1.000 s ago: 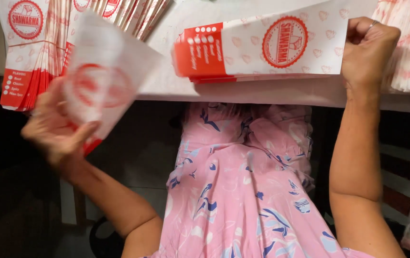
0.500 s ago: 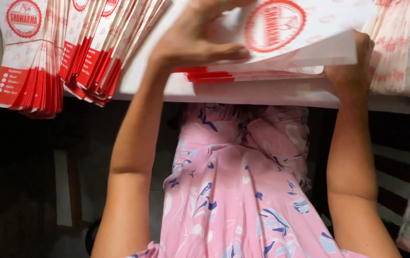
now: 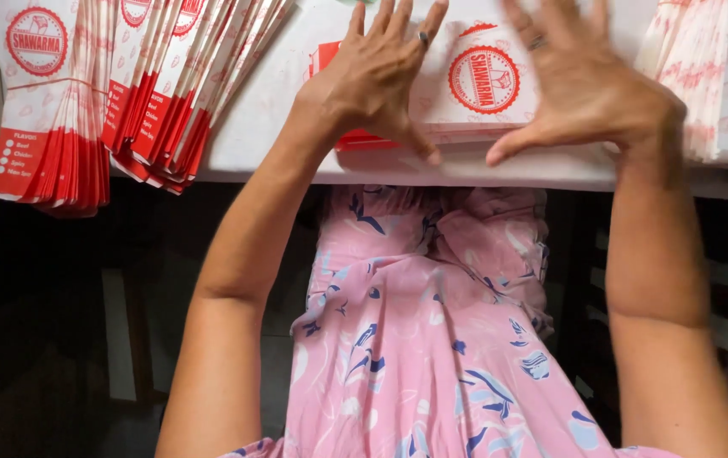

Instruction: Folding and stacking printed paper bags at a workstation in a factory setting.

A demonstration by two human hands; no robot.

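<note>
Near the table [image 3: 262, 136] edge, the left hand [image 3: 377, 80] and right hand [image 3: 585, 85] lie flat, fingers spread wide, holding nothing, on a small pile of white paper bags [image 3: 483, 93] with red round emblems. Half a second ago the left hand was still laying a bag there. Two banded bundles [image 3: 50, 110] overhang left; another stack [image 3: 720, 76] sits right.

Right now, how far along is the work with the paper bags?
Done, it seems: fanned stacks of red-and-white paper bags lie at the left on the white table, one banded bundle hanging over its edge. In hand: the left hand and right hand press flat on the middle pile. Left: pale loose bags at the right.
</note>
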